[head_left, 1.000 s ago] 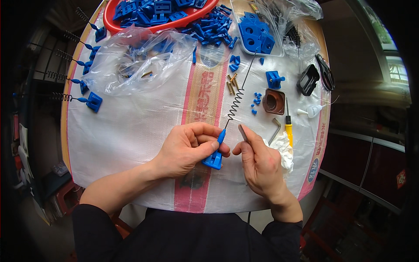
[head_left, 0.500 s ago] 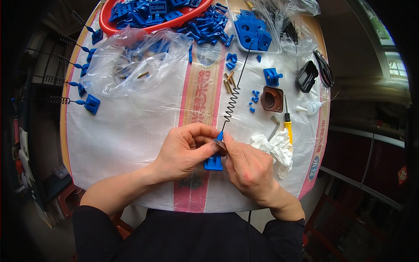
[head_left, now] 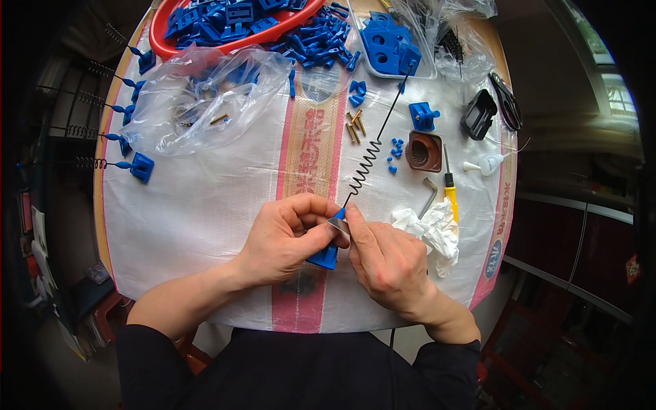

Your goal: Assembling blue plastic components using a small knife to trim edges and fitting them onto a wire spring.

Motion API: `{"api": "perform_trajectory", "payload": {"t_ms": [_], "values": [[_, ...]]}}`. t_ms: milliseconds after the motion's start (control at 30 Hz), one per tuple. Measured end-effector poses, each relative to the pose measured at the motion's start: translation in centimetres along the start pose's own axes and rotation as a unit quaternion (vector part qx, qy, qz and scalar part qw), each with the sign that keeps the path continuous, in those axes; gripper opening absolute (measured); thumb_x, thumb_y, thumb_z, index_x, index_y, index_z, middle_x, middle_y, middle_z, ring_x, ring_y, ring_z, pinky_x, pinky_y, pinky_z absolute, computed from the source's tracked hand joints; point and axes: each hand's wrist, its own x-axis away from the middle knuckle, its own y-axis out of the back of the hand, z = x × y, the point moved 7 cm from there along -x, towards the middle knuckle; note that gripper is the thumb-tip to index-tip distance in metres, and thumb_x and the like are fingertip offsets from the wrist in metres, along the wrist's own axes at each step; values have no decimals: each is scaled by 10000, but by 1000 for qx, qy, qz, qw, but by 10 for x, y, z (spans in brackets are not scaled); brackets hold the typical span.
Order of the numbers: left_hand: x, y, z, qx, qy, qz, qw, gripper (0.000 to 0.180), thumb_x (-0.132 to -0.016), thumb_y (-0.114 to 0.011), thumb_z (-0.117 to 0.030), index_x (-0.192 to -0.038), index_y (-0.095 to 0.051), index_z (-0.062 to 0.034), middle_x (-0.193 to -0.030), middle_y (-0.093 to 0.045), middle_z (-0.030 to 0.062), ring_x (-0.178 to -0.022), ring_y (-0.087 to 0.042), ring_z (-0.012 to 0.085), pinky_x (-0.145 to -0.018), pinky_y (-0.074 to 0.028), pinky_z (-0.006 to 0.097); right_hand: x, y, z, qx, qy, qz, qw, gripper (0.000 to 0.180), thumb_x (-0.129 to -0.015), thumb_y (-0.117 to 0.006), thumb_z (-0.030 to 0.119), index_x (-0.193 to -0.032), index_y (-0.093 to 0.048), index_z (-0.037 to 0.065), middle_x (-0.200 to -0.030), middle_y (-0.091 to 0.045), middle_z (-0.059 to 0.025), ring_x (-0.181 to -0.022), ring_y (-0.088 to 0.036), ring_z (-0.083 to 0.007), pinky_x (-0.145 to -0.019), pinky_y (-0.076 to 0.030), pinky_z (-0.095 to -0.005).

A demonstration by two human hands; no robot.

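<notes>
My left hand [head_left: 277,236] is closed, pinching a blue plastic part with a square base [head_left: 324,257] between thumb and bent fingers. From its narrow tip a black wire with a coiled middle [head_left: 365,169] runs away to the upper right. A small flat shiny metal piece [head_left: 339,224] lies across the part, between the two hands. My right hand [head_left: 389,263] is closed around that piece's right end, its forefinger stretched along the blue tip. The right thumb and the grip underneath are hidden.
Finished-looking blue pieces with coiled wires [head_left: 141,166] line the left edge. A red basin [head_left: 236,44] and clear box [head_left: 429,68] hold blue parts. Brass screws [head_left: 356,126], a brown cup [head_left: 424,152], hex key [head_left: 429,195], yellow-handled screwdriver [head_left: 450,184] and crumpled tissue [head_left: 434,236] lie rightward.
The blue part has tilted, its base swinging slightly left, and the wire leans further right. The metal piece has shifted a little left with the fingers. Both hands keep their grip.
</notes>
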Motion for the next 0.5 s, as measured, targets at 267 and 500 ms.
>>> {"api": "perform_trajectory", "payload": {"t_ms": [267,500], "values": [[1,-1,-2,1,4,-4,1000,226,-943,-551,-12,-1157,-569,55,-1005,-687,99,-922,-672,130,-785,-551,251,0,0,1,-3,5,14,1000,541,-704,-629,27,-1230,-577,-93,-678,-491,-30,-540,-517,-138,-468,-429,-282],[0,-1,-2,-1,1,-8,1000,224,-927,-549,8,-1145,-570,58,-995,-690,105,-920,-675,135,-779,-551,250,0,0,-1,-15,5,2,1000,539,-709,-626,23,-1231,-572,-99,-670,-487,-31,-540,-517,-131,-461,-424,-276]]}}
